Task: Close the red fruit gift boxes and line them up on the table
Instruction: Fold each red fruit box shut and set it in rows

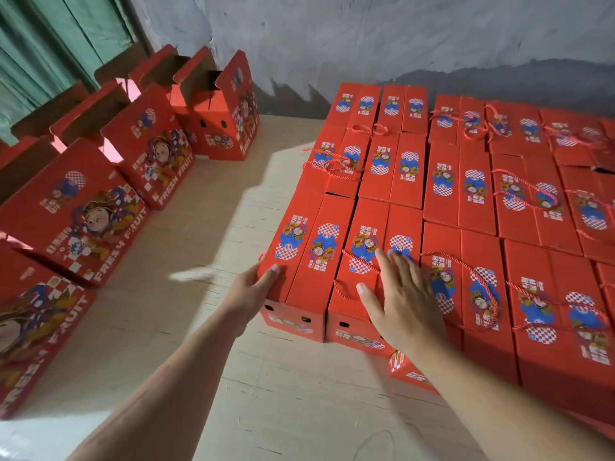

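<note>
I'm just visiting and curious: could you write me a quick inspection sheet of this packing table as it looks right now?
Surface: pale wooden table, part sunlit.
Job's things: closed red gift boxes packed in rows at right; open red boxes standing in a line at left.
Clutter: nothing seen.
Hands: left hand grips the near-left corner of the end box; right hand lies flat, fingers straight, on the neighbouring box.
Cables: none; only red rope handles.
Surroundings: grey wall, green curtain.
</note>
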Motion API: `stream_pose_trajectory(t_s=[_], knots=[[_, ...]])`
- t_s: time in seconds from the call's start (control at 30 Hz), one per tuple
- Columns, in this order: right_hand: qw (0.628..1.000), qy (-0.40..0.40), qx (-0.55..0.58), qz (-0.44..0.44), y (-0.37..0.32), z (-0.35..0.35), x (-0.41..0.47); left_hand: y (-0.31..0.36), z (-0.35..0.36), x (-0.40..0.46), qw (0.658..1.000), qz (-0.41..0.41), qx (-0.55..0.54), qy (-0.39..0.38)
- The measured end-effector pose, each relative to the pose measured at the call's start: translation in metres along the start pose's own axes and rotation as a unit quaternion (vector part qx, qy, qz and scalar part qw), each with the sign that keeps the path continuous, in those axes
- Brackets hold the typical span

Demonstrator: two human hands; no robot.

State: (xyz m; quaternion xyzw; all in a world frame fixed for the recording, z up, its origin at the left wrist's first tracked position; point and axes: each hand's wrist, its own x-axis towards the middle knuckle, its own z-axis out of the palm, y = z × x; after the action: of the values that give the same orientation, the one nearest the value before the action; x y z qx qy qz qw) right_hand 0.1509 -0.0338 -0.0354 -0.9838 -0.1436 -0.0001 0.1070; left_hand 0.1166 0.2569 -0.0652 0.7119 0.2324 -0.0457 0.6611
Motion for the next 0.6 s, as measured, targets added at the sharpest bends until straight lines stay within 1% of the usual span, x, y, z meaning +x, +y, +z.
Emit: stream_pose_trajectory(t_s=[0.1,0.2,0.27,0.37,0.43,0.5,0.6], knots=[[1.0,0.008,0.005,-0.002,-0.001,0.0,0.0,0.011,0.006,0.014,1.0,-0.009,-0.004,-0.001],[1.0,0.01,-0.02,-0.008,0.0,0.001,0.0,0.013,0.007,0.016,1.0,-0.008,-0.004,-0.005],[0.999,0.004,-0.035,-0.011,0.0,0.001,-0.001,0.009,0.013,0.01,0.999,0.007,-0.005,0.033],[0.999,-0.004,-0.047,-0.013,-0.001,0.0,-0.001,-0.001,0.028,-0.001,0.99,0.018,-0.014,0.136],[0.999,-0.009,-0.052,-0.015,0.0,0.0,-0.002,-0.01,0.039,-0.012,0.982,0.018,-0.024,0.189],[0.998,-0.011,-0.055,-0.004,-0.003,-0.002,-0.002,-0.018,0.049,-0.025,0.979,0.022,-0.035,0.201],[0.999,0.014,-0.039,0.01,-0.028,-0.007,0.007,-0.021,0.048,-0.043,0.982,0.025,-0.024,0.186]])
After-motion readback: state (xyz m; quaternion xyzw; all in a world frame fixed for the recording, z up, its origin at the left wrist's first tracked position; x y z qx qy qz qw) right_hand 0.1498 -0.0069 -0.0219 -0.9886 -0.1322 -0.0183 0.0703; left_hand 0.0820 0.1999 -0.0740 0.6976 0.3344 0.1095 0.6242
